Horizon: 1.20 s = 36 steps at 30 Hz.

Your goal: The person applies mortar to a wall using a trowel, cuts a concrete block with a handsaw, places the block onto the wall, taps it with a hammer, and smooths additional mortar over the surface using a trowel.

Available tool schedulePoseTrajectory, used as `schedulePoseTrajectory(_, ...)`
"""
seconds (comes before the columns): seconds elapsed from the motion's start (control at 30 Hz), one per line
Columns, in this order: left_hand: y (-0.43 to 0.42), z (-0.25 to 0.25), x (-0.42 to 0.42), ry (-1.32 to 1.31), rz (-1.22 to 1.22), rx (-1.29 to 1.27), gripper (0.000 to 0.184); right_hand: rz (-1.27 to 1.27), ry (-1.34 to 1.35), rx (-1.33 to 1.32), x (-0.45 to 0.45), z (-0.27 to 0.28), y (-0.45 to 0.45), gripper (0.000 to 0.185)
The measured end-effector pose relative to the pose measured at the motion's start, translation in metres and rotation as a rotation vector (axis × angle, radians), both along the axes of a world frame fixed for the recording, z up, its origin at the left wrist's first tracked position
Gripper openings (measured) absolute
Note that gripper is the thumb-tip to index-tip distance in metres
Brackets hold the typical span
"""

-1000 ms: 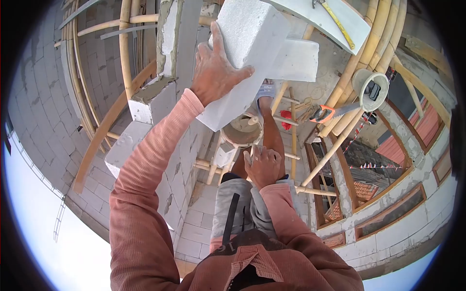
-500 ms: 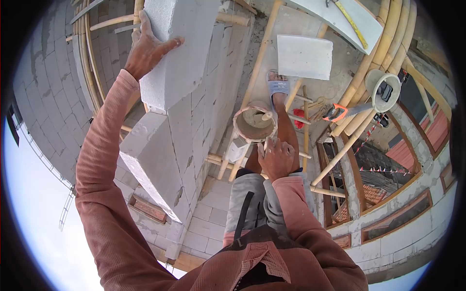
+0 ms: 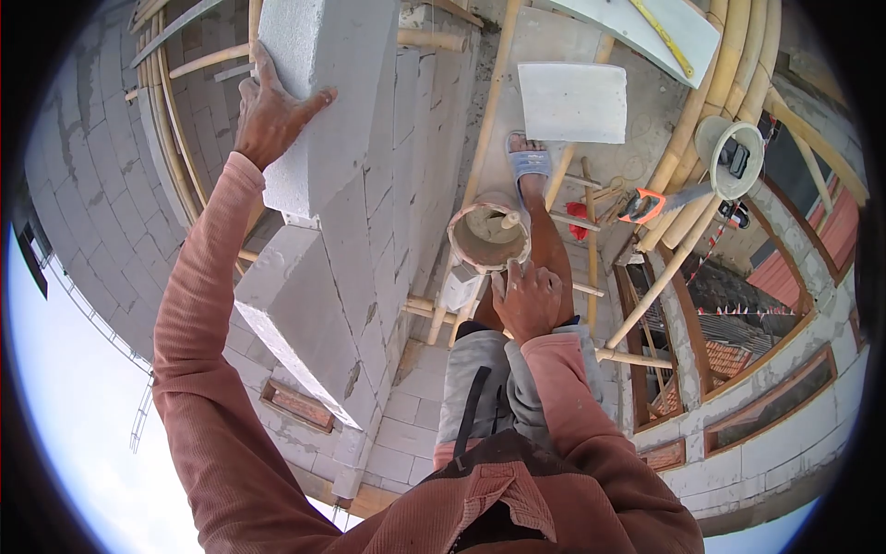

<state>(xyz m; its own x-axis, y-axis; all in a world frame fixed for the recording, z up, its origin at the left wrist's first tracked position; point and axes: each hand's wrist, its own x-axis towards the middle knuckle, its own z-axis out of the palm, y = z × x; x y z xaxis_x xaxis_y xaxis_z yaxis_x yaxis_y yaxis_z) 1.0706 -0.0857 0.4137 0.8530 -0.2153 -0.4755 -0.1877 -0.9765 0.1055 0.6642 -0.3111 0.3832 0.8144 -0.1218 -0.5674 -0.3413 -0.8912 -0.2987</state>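
Observation:
My left hand lies with spread fingers on the edge of a light grey concrete block at the top of the wall, thumb across its face. Below that block, a lower step of the block wall juts towards me. In front of my legs is a round bucket with grey mortar inside. A rounded tool handle sticks up from the mortar; the rest of that tool is hidden. My right hand is closed at the bucket's near rim, its grip partly hidden.
A loose white block lies on the platform beyond my sandalled foot. At right are an orange-handled saw, a pale bucket holding dark items, and bamboo poles. A yellow-handled tool rests on a white slab.
The view has shifted slightly, so the wall and window frames sit a little differently. My left hand stays on the block and my right hand at the bucket rim.

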Motion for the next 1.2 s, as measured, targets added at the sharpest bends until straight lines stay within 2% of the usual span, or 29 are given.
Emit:
schedulePoseTrajectory(0.07, -0.002, -0.001, -0.006, -0.038, -0.027, 0.001, 0.134, -0.015, -0.023, -0.005, 0.0, -0.002, -0.003, 0.033)
schedulePoseTrajectory(0.17, 0.0, 0.0, -0.002, 0.136, 0.165, -0.148, 0.139, 0.015, 0.015, 0.001, -0.001, 0.001, -0.001, 0.036)
schedulePoseTrajectory(0.4, 0.024, 0.04, -0.025, -0.193, -0.929, -0.262, 0.041, 0.032, 0.002, 0.007, -0.001, -0.001, -0.002, 0.038)
schedulePoseTrajectory(0.5, -0.005, 0.017, -0.002, 0.141, 0.123, -0.213, 0.129, 0.047, 0.003, 0.01, 0.001, -0.001, -0.004, 0.038)
schedulePoseTrajectory(0.6, 0.006, 0.023, -0.002, 0.197, 0.14, -0.278, 0.122, 0.027, 0.053, 0.011, 0.0, 0.002, -0.001, 0.037)
schedulePoseTrajectory(0.63, 0.039, 0.01, 0.011, 0.122, -0.229, -0.306, 0.088, 0.021, 0.044, 0.008, 0.0, -0.001, -0.003, 0.037)
schedulePoseTrajectory(0.7, 0.083, 0.008, 0.023, 0.105, -0.531, -0.295, 0.05, 0.01, 0.068, 0.023, -0.007, 0.001, 0.001, 0.037)
schedulePoseTrajectory(0.77, 0.077, 0.042, 0.027, 0.126, -0.514, -0.246, 0.043, 0.003, 0.073, 0.024, -0.006, -0.002, 0.002, 0.037)
schedulePoseTrajectory(0.8, 0.071, 0.057, 0.029, 0.087, -0.558, -0.249, 0.045, 0.0, 0.072, 0.027, -0.007, -0.004, 0.003, 0.037)
schedulePoseTrajectory(0.87, 0.072, 0.067, 0.035, 0.06, -0.378, -0.258, 0.06, -0.009, 0.069, 0.035, -0.01, -0.004, 0.004, 0.037)
schedulePoseTrajectory(0.9, 0.072, 0.072, 0.037, 0.07, -0.151, -0.263, 0.073, -0.016, 0.077, 0.035, -0.011, -0.003, 0.005, 0.037)
schedulePoseTrajectory(0.97, 0.069, 0.082, 0.039, 0.063, 0.092, -0.24, 0.099, -0.029, 0.081, 0.039, -0.01, -0.002, 0.008, 0.037)
schedulePoseTrajectory(1.03, 0.031, 0.094, 0.026, 0.028, 0.13, -0.198, 0.125, -0.035, 0.058, 0.039, -0.01, -0.002, 0.01, 0.037)
schedulePoseTrajectory(1.2, 0.043, 0.085, 0.035, 0.097, 0.205, -0.223, 0.129, -0.049, 0.068, 0.023, -0.003, -0.006, 0.012, 0.039)
